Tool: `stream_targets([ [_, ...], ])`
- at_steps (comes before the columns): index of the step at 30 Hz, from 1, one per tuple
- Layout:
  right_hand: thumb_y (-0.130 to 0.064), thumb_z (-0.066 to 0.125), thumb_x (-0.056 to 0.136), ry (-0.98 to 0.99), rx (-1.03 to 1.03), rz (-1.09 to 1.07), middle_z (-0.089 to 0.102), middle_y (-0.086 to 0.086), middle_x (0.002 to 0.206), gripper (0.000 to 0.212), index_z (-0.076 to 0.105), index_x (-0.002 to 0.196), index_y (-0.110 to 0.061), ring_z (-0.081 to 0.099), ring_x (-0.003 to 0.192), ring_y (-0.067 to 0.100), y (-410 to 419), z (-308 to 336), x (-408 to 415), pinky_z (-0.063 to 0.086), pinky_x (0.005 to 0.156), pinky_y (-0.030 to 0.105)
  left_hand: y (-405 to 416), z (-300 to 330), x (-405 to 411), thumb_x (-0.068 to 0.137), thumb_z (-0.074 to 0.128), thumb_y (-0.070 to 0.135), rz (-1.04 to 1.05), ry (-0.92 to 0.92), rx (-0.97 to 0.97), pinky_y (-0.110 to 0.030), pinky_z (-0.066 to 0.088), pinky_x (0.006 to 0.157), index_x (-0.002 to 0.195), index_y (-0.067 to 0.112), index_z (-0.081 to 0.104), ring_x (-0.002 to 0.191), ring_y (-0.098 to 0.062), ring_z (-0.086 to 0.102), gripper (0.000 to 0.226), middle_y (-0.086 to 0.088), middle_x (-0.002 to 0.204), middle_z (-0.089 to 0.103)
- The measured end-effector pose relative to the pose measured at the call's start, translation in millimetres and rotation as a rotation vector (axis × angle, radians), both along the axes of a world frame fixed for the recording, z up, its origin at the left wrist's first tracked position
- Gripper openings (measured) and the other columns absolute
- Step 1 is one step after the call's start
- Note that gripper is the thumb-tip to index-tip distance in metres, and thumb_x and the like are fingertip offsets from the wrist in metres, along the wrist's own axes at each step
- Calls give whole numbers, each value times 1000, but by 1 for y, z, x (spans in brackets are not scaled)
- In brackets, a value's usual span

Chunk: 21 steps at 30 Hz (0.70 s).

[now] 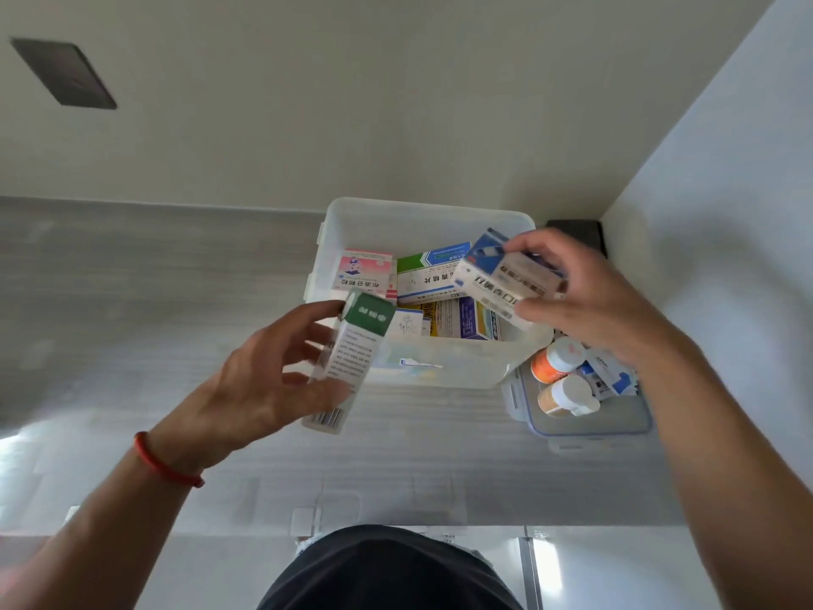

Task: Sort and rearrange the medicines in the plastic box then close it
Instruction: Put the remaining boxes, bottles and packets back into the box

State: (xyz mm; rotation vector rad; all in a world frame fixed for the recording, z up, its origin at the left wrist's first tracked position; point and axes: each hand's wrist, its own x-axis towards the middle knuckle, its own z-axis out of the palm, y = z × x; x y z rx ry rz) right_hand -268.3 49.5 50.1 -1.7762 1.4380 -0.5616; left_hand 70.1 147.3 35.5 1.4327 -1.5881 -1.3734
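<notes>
A clear plastic box (422, 222) stands open on the grey counter against the wall. Inside lie several medicine cartons, among them a pink-and-white one (363, 272) and a green-and-white one (424, 277). My left hand (259, 380) grips a tall white carton with a green top (347, 358) at the box's near left corner. My right hand (585, 297) holds a blue-and-white carton (501, 279) over the box's right side. The box's lid (616, 416) lies upturned to the right, holding two white-capped bottles (558, 358) and more small packets.
A white side wall (721, 213) closes in the right of the counter. A dark object (576, 235) sits in the back corner behind the box. A dark plate (66, 74) is set in the back wall, upper left. The counter's front edge (396, 528) runs just before my body.
</notes>
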Motion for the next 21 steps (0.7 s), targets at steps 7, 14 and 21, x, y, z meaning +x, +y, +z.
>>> stream_targets([
  [7,-1,84,71,465,116,321,55,-10,134,67,57,122,-34,54,116,13,-51,-73,25,48,81,18,-3,-1,-9,80,80,11,79,-39,-41,-28,61,76,139,36,51,105,-14,68,70,8,109,71],
  [14,-6,80,82,563,188,418,59,-8,120,41,61,102,-35,59,109,14,-67,-91,24,48,85,25,4,-9,-10,79,81,11,150,-39,-17,-21,59,72,133,42,54,103,-12,69,68,9,107,71],
  [21,-17,80,86,657,159,387,65,-2,122,40,64,122,-20,64,105,18,-66,-100,29,57,91,34,-1,-10,-22,80,81,14,143,-69,-10,-19,58,70,135,41,52,103,-10,68,68,12,106,70],
])
